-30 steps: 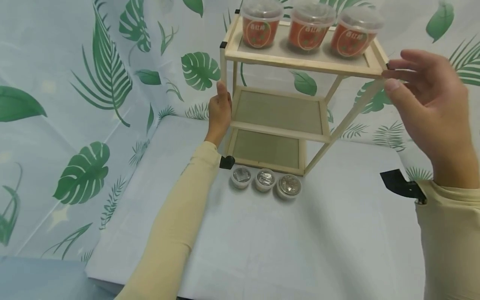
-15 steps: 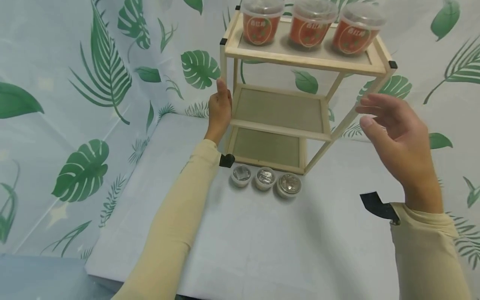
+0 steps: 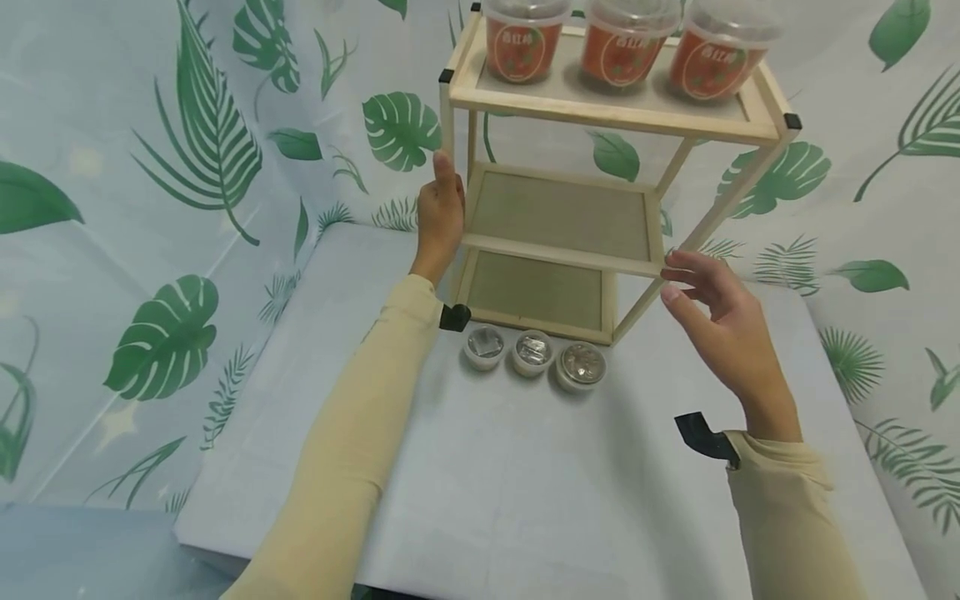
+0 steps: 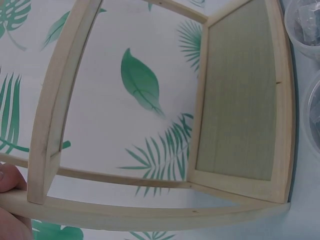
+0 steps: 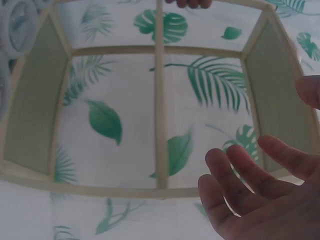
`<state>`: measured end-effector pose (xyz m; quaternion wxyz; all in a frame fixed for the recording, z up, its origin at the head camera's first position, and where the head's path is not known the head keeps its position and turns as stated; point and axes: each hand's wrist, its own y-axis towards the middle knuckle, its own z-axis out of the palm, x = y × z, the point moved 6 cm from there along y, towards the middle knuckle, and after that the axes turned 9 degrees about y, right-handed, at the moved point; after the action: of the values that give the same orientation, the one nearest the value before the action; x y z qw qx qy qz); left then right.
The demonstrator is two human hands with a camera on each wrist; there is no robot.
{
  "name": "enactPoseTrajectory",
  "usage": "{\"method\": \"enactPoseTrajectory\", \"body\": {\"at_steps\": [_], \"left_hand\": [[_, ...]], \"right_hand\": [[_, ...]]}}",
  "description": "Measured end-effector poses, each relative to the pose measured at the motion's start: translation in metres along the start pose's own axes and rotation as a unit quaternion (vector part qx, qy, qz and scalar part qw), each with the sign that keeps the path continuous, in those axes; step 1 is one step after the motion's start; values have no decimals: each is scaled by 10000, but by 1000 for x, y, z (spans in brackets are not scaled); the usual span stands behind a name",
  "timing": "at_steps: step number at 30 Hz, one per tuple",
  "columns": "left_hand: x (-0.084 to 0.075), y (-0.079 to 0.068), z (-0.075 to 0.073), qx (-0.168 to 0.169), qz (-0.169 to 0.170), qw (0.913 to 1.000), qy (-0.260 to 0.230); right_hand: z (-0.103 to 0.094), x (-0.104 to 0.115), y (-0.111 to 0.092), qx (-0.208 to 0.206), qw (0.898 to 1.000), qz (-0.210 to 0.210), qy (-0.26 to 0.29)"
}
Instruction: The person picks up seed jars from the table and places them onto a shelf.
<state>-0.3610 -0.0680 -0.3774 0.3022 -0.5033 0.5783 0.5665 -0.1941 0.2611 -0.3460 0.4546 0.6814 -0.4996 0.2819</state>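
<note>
A three-tier wooden shelf rack (image 3: pixel 562 255) stands on the white-covered table. My left hand (image 3: pixel 440 208) grips its left front post, thumb pointing up; in the left wrist view the fingers (image 4: pixel 10 181) lie around the post near the middle shelf. My right hand (image 3: pixel 723 325) is beside the right front post at middle-shelf height, with thumb and fingers apart and loosely bent. The right wrist view shows nothing in that hand (image 5: pixel 270 197); whether the fingertips touch the post, I cannot tell. Three clear-lidded tubs with red labels (image 3: pixel 521 52) stand on the top shelf.
Three small clear round containers (image 3: pixel 532 353) with silvery or dark contents sit in a row on the table (image 3: pixel 510 483), just in front of the rack's bottom shelf. A leaf-patterned curtain (image 3: pixel 315 125) hangs behind the rack and along the sides.
My right hand has moved down and inward, from the rack's top right corner to beside the middle shelf. The left hand keeps its grip on the left post.
</note>
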Motion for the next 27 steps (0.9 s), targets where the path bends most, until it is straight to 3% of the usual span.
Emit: {"method": "enactPoseTrajectory", "body": {"at_steps": [5,16,27], "left_hand": [[-1,0,-3,-70,-137,9999,3],[-3,-1,-3,-130,-14,9999,28],[-1,-2,1,-89,-1,9999,-55]], "right_hand": [[9,-25,-7,98,9993,298,183],[36,-85,-26,576,9941,835,383],[72,-135,-53,1004,9773,1679,808]]}}
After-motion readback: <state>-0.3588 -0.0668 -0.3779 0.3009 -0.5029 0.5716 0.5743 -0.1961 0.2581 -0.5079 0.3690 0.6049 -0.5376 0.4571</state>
